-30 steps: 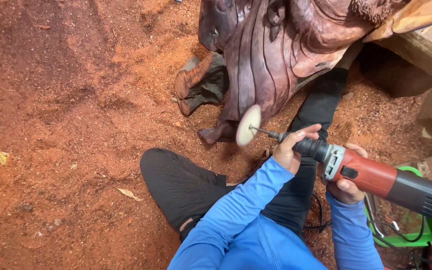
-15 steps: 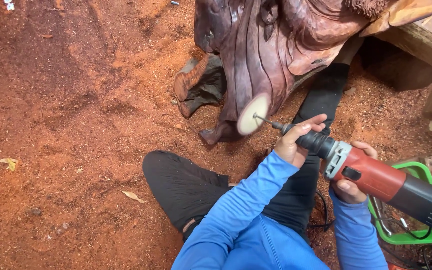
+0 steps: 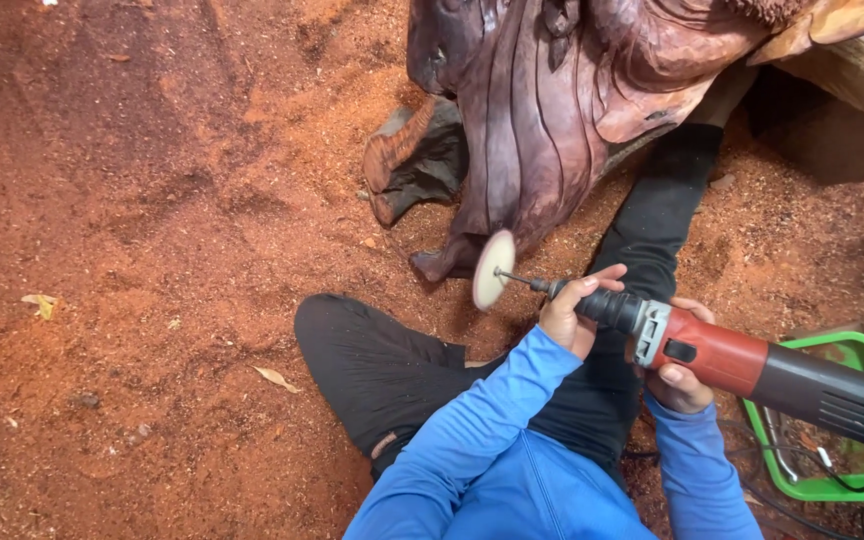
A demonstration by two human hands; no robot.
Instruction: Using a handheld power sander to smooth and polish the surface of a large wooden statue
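The sawdust floor [image 3: 132, 250] spreads red around the carving [image 3: 552, 110], the dark ribbed wood figure at the top that everything else sits against. You sit below it, black-trousered legs folded, one stretched up along its right side. Your grinder [image 3: 752, 365], red body with a grey rear, lies low and right of the carving, nose aimed at its base. Right of the grinder a green tray [image 3: 857, 350] shows its rim. Your left hand [image 3: 577, 310] is closed round the black neck; your right hand [image 3: 677, 375] grips the red body from beneath. The pale disc [image 3: 493, 270] has drifted down and left since a second ago and now sits just beside the carving's lower edge; contact is unclear.
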